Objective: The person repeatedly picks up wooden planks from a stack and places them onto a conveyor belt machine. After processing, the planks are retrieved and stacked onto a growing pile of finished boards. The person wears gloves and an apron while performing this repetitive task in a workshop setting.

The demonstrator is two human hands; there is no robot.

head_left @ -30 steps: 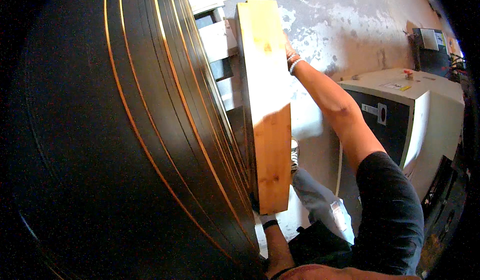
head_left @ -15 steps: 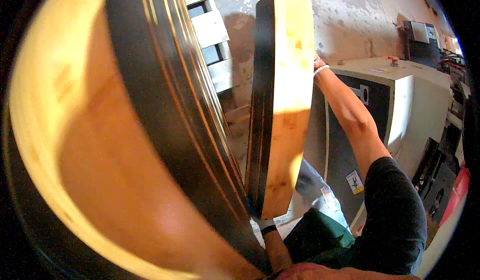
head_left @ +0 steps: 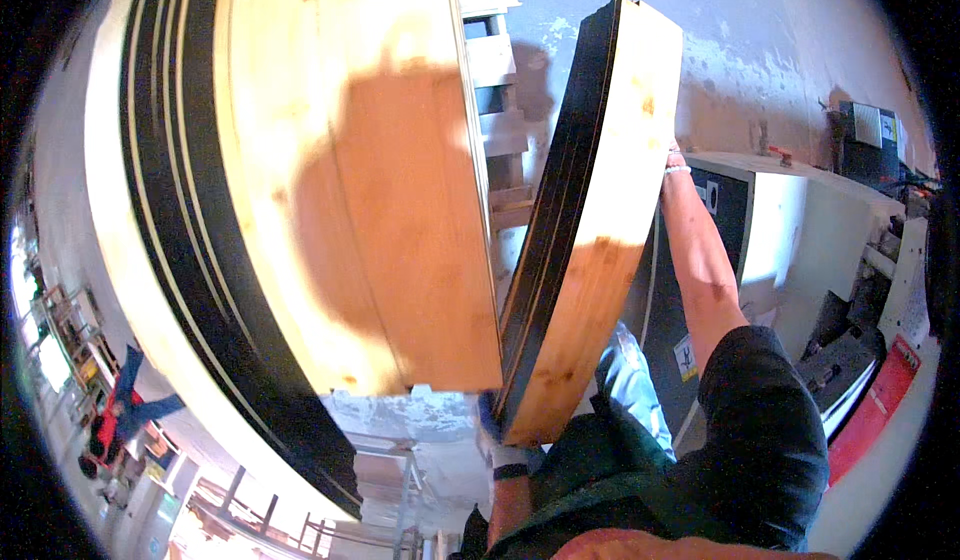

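A long stack of pale wooden boards with dark edges is held tilted in front of me, its top leaning right. My right hand, a beaded bracelet at its wrist, presses against the right side near the upper half. Its fingers are mostly hidden behind the wood. At the lower end is my left hand, below a bit of blue, with a black band on the wrist; the stack partly covers its fingers. Just left of the held boards stands a much bigger pile of wooden panels, my shadow falling across it.
Behind the panels lies a slatted pallet. To my right stands a machine cabinet with a pale top and dark side panel, and a red panel beyond. More dark-edged boards rise at left; a person in red is further off.
My view has swung to the left, bringing the big pile's face and the distant person into sight. The held boards now tilt further right at the top, with both hands still on them.
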